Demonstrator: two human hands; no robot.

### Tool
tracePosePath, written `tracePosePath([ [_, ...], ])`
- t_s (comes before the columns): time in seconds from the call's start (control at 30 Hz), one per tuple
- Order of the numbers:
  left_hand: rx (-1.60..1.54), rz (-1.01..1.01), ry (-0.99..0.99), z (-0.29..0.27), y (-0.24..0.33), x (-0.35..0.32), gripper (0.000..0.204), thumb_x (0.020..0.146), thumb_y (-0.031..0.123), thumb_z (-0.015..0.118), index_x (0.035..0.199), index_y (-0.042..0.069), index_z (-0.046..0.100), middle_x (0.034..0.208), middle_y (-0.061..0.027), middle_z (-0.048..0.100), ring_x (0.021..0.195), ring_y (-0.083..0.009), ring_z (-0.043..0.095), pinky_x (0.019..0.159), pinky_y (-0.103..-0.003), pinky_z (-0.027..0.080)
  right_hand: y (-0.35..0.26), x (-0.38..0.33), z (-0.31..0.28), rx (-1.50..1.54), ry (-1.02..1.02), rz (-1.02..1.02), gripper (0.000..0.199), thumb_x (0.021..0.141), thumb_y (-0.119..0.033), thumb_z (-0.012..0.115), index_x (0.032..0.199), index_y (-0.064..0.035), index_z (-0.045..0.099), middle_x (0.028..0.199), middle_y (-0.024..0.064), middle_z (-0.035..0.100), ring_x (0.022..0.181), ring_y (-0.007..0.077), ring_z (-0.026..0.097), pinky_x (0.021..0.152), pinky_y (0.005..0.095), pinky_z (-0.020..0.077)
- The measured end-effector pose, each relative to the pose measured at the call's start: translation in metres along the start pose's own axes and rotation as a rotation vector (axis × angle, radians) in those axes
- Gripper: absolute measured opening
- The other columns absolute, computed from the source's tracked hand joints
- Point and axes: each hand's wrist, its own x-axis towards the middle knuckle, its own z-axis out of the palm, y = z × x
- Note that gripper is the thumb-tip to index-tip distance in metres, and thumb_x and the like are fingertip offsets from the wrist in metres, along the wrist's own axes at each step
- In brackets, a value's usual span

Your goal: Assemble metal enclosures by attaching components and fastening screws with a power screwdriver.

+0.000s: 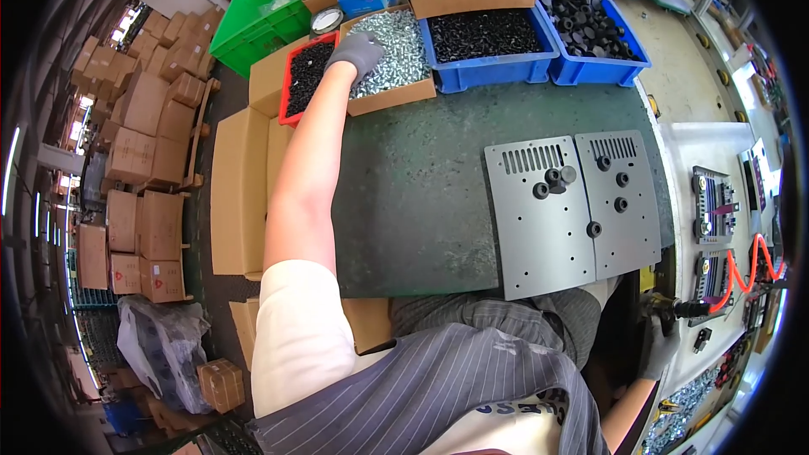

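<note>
A scuffed dark-green desk (pixel 404 202) fills the middle of the scene, its far edge lined with containers. The left hand (pixel 358 52), gloved in grey, reaches over to a carton (pixel 396 99) of silver screws (pixel 400 42) at the far left; its fingers are curled down among them, and whether they pinch any cannot be told. A red bin (pixel 285 88) stands just left of the carton, and two blue bins (pixel 493 76) of black parts stand to its right. Near the right side, two grey perforated panels (pixel 543 236) lie flat, with black round knobs (pixel 593 229) on them. At the near right, the gloved right hand (pixel 660 350) is at a dark tool (pixel 687 309) with an orange coiled hose (pixel 731 280); how far its fingers close is unclear. A pale worktop (pixel 693 141) runs along the right. On the left, an open cardboard box (pixel 236 194) sits beside the desk, with stacked cartons (pixel 139 147) and a plastic-wrapped bundle (pixel 164 354) further left.
</note>
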Motion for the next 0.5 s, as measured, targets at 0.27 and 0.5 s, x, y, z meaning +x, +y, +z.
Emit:
tracePosePath([
  [0.27,-1.687,-0.403,-0.107,-0.018,-0.009,-0.002,0.008,0.085,0.011,0.049,0.091,0.009,0.053,0.080,-0.0050,0.057,0.057,-0.0124,0.052,0.045,-0.023,0.045,0.033,0.003,0.005,0.277,-0.050,0.058,0.035,0.080,0.002,0.062,0.114,0.0082,0.055,0.103,0.0097,0.063,0.094,0.0161,0.059,0.088,0.0283,0.0442],
  [0.5,-1.933,-0.393,-0.180,-0.011,-0.032,0.021,0.015,0.093,0.011,0.040,0.099,0.006,0.052,0.085,-0.0071,0.059,0.054,-0.0087,0.045,0.043,-0.019,0.038,0.044,0.010,0.006,0.419,-0.144,0.093,0.047,0.079,0.006,0.058,0.124,0.0067,0.046,0.112,0.0118,0.058,0.101,0.0188,0.057,0.093,0.0311,0.0429],
])
